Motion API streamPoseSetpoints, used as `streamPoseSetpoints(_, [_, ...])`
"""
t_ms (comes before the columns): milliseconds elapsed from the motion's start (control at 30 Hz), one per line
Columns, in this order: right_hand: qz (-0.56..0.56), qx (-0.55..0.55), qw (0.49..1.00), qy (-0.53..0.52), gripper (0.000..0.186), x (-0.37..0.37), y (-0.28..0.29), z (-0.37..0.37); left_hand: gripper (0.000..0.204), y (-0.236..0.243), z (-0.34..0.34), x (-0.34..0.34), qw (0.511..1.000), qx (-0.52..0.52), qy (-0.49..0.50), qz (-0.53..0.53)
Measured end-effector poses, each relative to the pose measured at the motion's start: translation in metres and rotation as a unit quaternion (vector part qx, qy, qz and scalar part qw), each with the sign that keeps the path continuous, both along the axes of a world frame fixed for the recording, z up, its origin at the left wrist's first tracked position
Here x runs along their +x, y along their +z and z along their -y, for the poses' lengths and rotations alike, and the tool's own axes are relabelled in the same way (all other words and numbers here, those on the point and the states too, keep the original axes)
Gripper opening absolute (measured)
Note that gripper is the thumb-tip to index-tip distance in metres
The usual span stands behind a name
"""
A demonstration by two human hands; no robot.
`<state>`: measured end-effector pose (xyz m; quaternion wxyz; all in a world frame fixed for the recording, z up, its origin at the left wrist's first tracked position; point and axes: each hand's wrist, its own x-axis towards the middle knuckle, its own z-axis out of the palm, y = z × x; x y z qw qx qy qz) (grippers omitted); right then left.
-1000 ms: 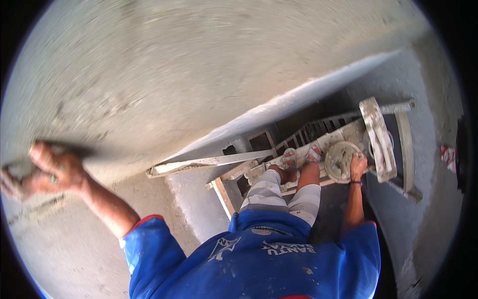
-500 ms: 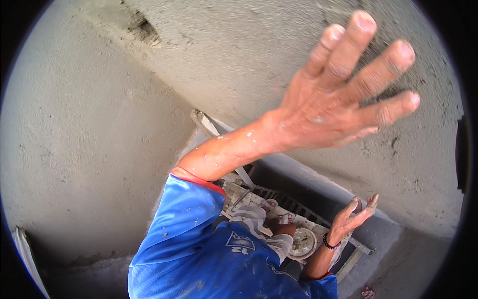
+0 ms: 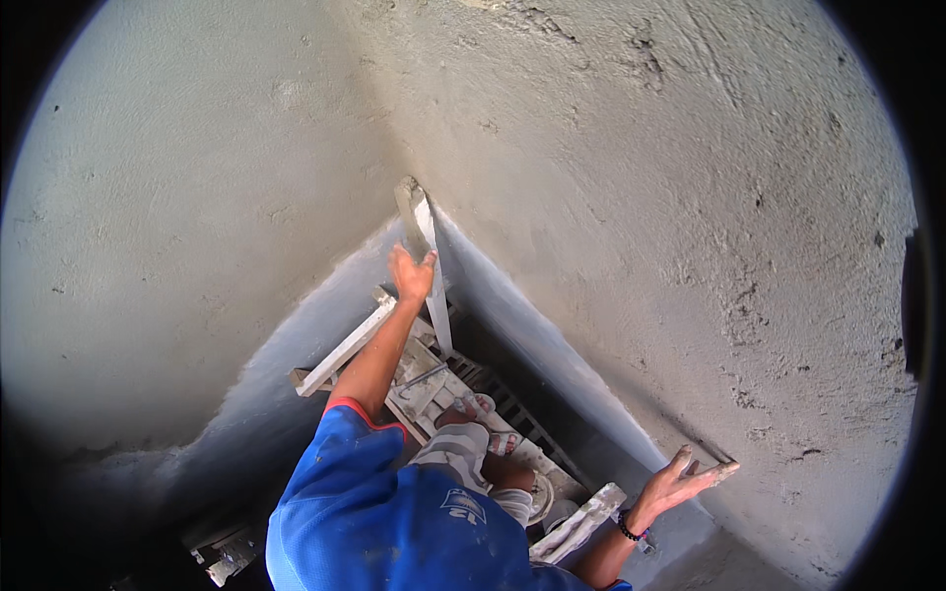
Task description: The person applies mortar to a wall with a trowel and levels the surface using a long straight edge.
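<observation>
My left hand (image 3: 413,273) grips a long, mortar-smeared wooden batten (image 3: 425,221) standing in the corner, its thumb and fingers on either side. My right hand (image 3: 683,483) is spread at the rough plastered wall (image 3: 749,256) on the right, fingertips on or very close to the surface. Below, my sandalled feet (image 3: 502,441) stand on a plank platform (image 3: 414,394), with a round bucket (image 3: 541,502) beside my legs, partly hidden.
The left plastered wall (image 3: 168,197) meets the right one in the corner. A wooden bar (image 3: 345,348) and a thick, dirty board (image 3: 576,522) flank me. A dark gap with slatted bars lies beyond the platform. Debris (image 3: 232,552) sits low at the left.
My left hand has come down from across the upper view onto the batten. My right hand, earlier on the bucket, is now raised to the wall. The view has swung toward the corner.
</observation>
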<state>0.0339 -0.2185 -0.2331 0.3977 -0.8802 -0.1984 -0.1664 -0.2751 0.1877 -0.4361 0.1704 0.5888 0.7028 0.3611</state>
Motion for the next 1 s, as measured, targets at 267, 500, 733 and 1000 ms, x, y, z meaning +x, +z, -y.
streamPoseSetpoints(267, [-0.005, -0.003, 0.999, -0.050, 0.088, -0.005, -0.002, -0.020, 0.084, -0.067, -0.099, -0.005, 0.974, -0.072, -0.028, 0.213])
streamPoseSetpoints(500, [0.002, -0.005, 1.000, 0.001, 0.096, 0.000, 0.005, -0.034, 0.053, -0.111, -0.114, -0.056, 0.980, 0.047, -0.131, 0.140])
streamPoseSetpoints(733, [0.000, -0.038, 0.999, -0.034, 0.100, -0.002, 0.023, -0.024, 0.061, -0.143, -0.036, -0.061, 0.984, 0.029, -0.173, -0.046])
streamPoseSetpoints(1000, [-0.025, -0.022, 0.999, 0.011, 0.095, -0.011, 0.026, -0.008, 0.060, 0.027, 0.115, 0.000, 0.824, -0.125, -0.551, 0.046])
